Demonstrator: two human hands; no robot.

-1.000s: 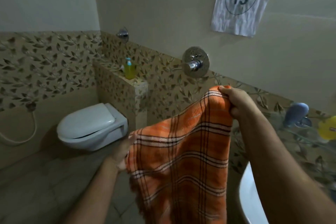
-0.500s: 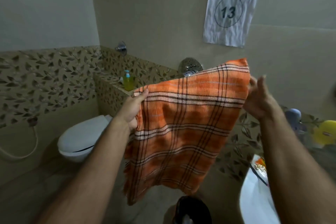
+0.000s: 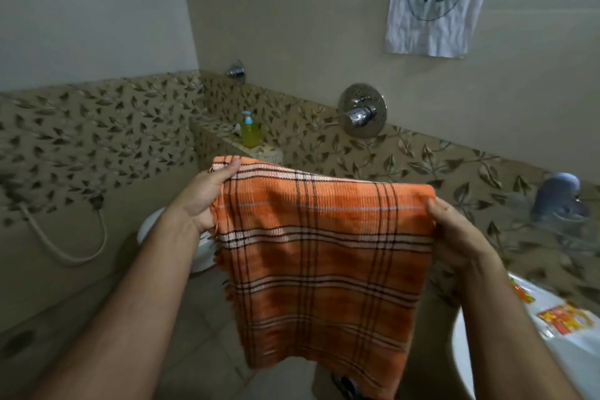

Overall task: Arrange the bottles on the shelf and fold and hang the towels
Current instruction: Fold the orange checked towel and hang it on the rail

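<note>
The orange checked towel (image 3: 324, 256) hung spread in the air in front of the person, over the floor (image 3: 201, 334) beside the sink (image 3: 467, 360), its top edge stretched nearly level between the two hands and its lower part falling free. The left hand (image 3: 204, 195) gripped the top left corner, thumb lying over the front of the cloth and the fingers curled behind it. The right hand (image 3: 454, 237) pinched the top right edge, fingers closed around the bunched cloth. The towel sat between both grips, slightly higher at the left.

Inside the white sink at the lower right lay some orange and yellow packets (image 3: 561, 321); what they were could not be told. A yellow soap bottle (image 3: 250, 131) with a blue pump stood on the tiled ledge (image 3: 259, 151) behind the towel. Farther right, a blurred blue object (image 3: 558, 195) stood on a glass shelf (image 3: 584, 224). A chrome tap (image 3: 360, 114) was fixed to the wall, and a paper sign (image 3: 435, 0) marked 13 hung above. The toilet (image 3: 149, 227) showed partly behind the left forearm.
</note>
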